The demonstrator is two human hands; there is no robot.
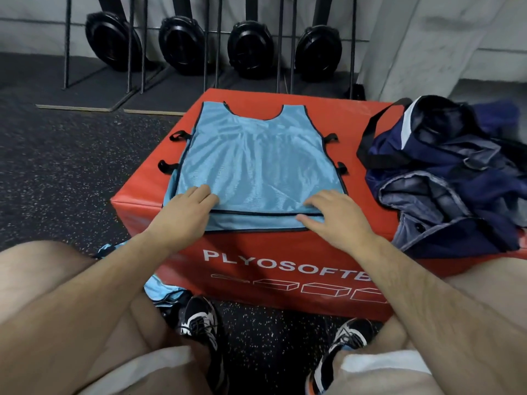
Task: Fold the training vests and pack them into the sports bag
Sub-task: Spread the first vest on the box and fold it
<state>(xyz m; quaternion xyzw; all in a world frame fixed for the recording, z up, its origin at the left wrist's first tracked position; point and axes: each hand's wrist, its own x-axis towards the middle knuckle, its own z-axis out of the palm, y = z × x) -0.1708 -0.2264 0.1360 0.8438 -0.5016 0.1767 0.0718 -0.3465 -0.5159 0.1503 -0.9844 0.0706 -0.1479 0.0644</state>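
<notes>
Head view: left hand point(185, 215), right hand point(333, 215) flat on vest point(256, 155); sports bag point(445, 172) open.

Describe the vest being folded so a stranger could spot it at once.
Find the red box on the dark floor. Spread flat on top lies the light blue mesh vest, left hand and right hand resting on its near hem. Unlike the bunched blue vest on the floor beside the box, it lies smooth, neck hole facing away.
</notes>
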